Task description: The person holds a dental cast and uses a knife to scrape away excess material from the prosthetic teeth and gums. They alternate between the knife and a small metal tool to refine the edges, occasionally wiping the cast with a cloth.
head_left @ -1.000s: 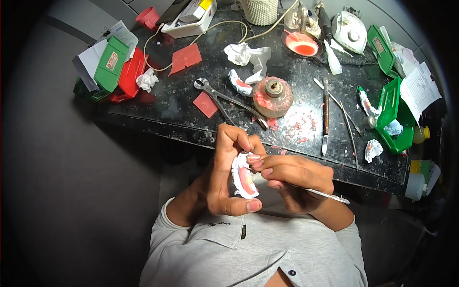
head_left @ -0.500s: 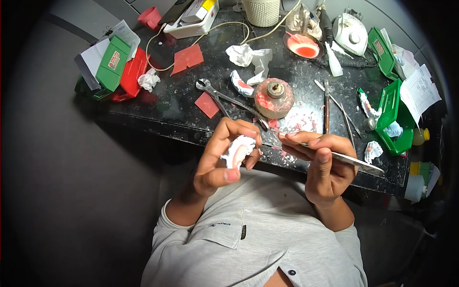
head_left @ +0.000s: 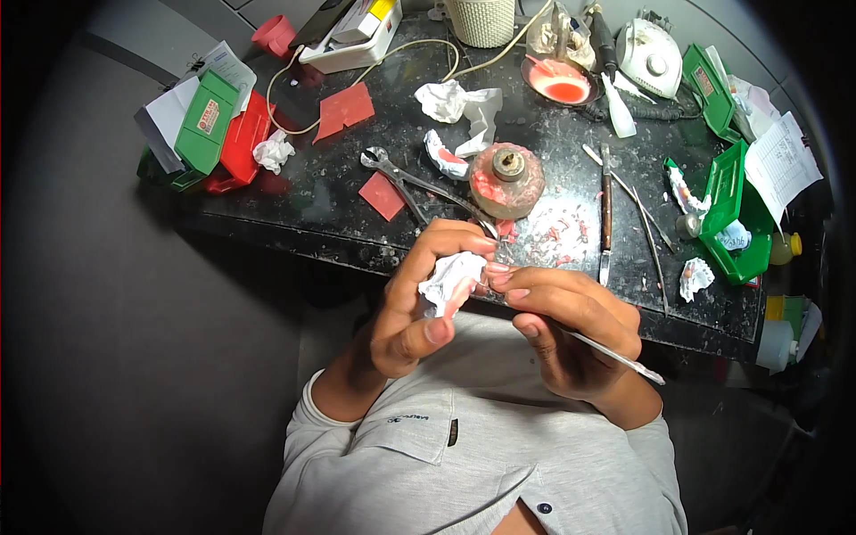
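My left hand (head_left: 412,308) holds a white plaster dental cast (head_left: 448,283) between thumb and fingers, with pink wax along its inner side. My right hand (head_left: 575,330) is closed around a slim metal wax carving tool (head_left: 615,357). One flattened end of the tool sticks out past the palm at lower right; its working tip is hidden by my fingers at the cast. My right fingertips meet the edge of the cast. On the bench just beyond my hands stand a spirit burner (head_left: 506,181) and pliers (head_left: 415,183).
Pink wax sheets (head_left: 344,111), another plaster cast (head_left: 445,156) and crumpled paper (head_left: 441,101) lie on the black bench (head_left: 312,192). A wax knife (head_left: 606,205) and thin tools lie at right, beside a green box (head_left: 727,205). A dish of pink wax (head_left: 562,85) sits at the back.
My right hand has moved left and slightly down, bringing the tool from apart to the cast. My left hand has shifted slightly right and turned the cast.
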`<state>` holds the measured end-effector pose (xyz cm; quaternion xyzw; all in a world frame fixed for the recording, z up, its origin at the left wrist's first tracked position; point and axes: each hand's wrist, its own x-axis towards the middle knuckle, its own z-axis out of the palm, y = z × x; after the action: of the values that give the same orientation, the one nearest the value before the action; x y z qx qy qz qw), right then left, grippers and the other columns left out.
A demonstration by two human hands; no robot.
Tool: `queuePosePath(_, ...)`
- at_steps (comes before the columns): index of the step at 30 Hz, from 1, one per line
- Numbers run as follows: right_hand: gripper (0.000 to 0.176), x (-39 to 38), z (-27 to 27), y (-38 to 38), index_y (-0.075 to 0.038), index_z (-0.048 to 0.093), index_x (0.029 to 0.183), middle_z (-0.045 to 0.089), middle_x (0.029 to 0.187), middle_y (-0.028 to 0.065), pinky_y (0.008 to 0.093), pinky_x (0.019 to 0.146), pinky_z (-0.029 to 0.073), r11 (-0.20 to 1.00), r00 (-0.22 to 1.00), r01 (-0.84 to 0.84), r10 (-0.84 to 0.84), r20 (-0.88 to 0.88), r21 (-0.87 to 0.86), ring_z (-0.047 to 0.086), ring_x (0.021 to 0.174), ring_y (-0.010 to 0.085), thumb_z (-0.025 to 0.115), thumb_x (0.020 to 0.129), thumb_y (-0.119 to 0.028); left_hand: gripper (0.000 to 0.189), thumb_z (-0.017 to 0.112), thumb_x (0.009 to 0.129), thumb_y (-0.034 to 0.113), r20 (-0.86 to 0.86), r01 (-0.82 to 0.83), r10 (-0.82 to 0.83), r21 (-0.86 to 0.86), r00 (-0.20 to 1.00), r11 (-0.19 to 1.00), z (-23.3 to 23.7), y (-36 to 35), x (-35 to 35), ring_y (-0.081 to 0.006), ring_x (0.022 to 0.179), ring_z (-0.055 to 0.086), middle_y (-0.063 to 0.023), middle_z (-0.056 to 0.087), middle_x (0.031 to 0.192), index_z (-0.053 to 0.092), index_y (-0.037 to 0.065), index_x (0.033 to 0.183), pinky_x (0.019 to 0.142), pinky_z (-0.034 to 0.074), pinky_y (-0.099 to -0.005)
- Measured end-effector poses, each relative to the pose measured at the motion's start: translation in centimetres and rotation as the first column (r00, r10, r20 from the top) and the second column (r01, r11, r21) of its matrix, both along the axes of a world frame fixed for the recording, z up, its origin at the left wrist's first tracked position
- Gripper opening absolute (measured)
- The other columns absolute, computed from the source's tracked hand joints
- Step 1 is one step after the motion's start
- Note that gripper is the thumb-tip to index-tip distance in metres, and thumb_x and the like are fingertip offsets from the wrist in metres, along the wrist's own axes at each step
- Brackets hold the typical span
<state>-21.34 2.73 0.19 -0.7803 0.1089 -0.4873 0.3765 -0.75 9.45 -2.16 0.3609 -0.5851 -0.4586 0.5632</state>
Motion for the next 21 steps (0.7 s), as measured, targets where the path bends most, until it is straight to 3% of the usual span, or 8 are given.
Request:
queuePosePath(3, 0.028, 0.18, 0.08, 0.15, 0.003, 0.068, 0.111, 0.074, 0.107, 0.0187, 0.0344, 0.082, 0.061, 1.000, 1.000, 0.024, -0.024, -0.005, -0.001, 0.075, 0.098, 0.0309, 0.077, 0.084, 0.007, 0.082, 0.064, 0.089, 0.058, 0.090, -0.071, 0.079, -0.089, 0.993, 0.993, -0.36, -0.23, -0.52, -0.0245, 0.118, 0.051, -0.0208, 0.045, 0.130, 0.044, -0.005, 0.137, 0.105, 0.039, -0.0397)
queuePosePath(7, 0.027, 0.09, 0.06, 0.04, 0.003, 0.070, 0.110, 0.074, 0.106, 0.0183, 0.0348, 0.079, 0.062, 0.998, 0.999, 0.036, -0.037, -0.030, -0.057, 0.075, 0.098, 0.0312, 0.077, 0.084, 0.006, 0.082, 0.064, 0.091, 0.059, 0.119, -0.049, 0.063, -0.114, 0.991, 0.992, -0.66, -0.34, -0.16, -0.0250, 0.118, 0.051, -0.0204, 0.044, 0.130, 0.043, -0.004, 0.138, 0.105, 0.039, -0.0405)
queuePosePath(10, 0.025, 0.37, 0.35, 0.31, 0.003, 0.071, 0.107, 0.073, 0.105, 0.0181, 0.0358, 0.079, 0.063, 0.997, 0.998, 0.059, -0.060, -0.027, -0.054, 0.075, 0.098, 0.0313, 0.078, 0.084, 0.004, 0.077, 0.061, 0.095, 0.049, 0.114, 0.025, -0.009, -0.147, 0.993, 0.989, -0.80, -0.51, 0.10, -0.0252, 0.124, 0.045, -0.0219, 0.040, 0.135, 0.038, -0.006, 0.143, 0.106, 0.037, -0.0392)
queuePosePath(12, 0.012, 0.60, 0.41, 0.26, 0.007, 0.069, 0.104, 0.074, 0.100, 0.0223, 0.0377, 0.083, 0.062, 0.996, 0.999, 0.040, -0.040, 0.008, -0.081, 0.076, 0.095, 0.0323, 0.069, 0.094, 0.002, 0.077, 0.060, 0.095, 0.050, 0.101, 0.022, -0.010, -0.126, 0.995, 0.992, -0.67, -0.47, -0.02, -0.0254, 0.123, 0.045, -0.0220, 0.040, 0.135, 0.037, -0.006, 0.144, 0.106, 0.037, -0.0395)
queuePosePath(13, 0.012, 0.61, 0.35, 0.19, 0.007, 0.069, 0.104, 0.074, 0.100, 0.0223, 0.0377, 0.083, 0.062, 0.996, 0.999, 0.040, -0.040, 0.008, -0.081, 0.076, 0.095, 0.0323, 0.069, 0.094, 0.002, 0.077, 0.060, 0.095, 0.050, 0.102, 0.022, -0.010, -0.126, 0.995, 0.992, -0.72, -0.42, -0.08, -0.0254, 0.123, 0.045, -0.0220, 0.040, 0.135, 0.037, -0.006, 0.144, 0.106, 0.037, -0.0395)
queuePosePath(15, 0.012, 0.60, 0.19, 0.07, 0.007, 0.069, 0.104, 0.074, 0.100, 0.0230, 0.0407, 0.088, 0.062, 0.992, 0.999, -0.041, 0.042, 0.006, -0.117, 0.075, 0.097, 0.0342, 0.069, 0.093, 0.003, 0.077, 0.059, 0.096, 0.050, 0.067, 0.009, -0.002, -0.104, 0.998, 0.995, -0.85, -0.32, -0.18, -0.0261, 0.124, 0.044, -0.0225, 0.040, 0.135, 0.037, -0.006, 0.143, 0.107, 0.037, -0.0404)
queuePosePath(18, 0.013, 0.43, 0.71, 0.15, 0.007, 0.069, 0.104, 0.074, 0.100, 0.0231, 0.0453, 0.091, 0.061, 0.999, 1.000, -0.011, 0.012, 0.007, -0.048, 0.075, 0.100, 0.0359, 0.070, 0.092, 0.003, 0.077, 0.059, 0.096, 0.051, 0.088, 0.000, 0.009, -0.100, 0.996, 0.995, -0.61, -0.29, -0.28, -0.0266, 0.125, 0.044, -0.0229, 0.040, 0.135, 0.037, -0.006, 0.144, 0.108, 0.036, -0.0414)
queuePosePath(21, 0.023, 0.34, 0.51, 0.34, 0.003, 0.072, 0.104, 0.075, 0.104, 0.0172, 0.0382, 0.084, 0.063, 0.998, 0.998, 0.065, -0.065, -0.022, -0.010, 0.074, 0.103, 0.0329, 0.079, 0.082, 0.003, 0.077, 0.058, 0.097, 0.051, 0.095, -0.006, 0.018, -0.119, 0.995, 0.993, -1.01, -0.31, -0.38, -0.0270, 0.125, 0.043, -0.0231, 0.041, 0.135, 0.036, -0.006, 0.144, 0.109, 0.034, -0.0419)
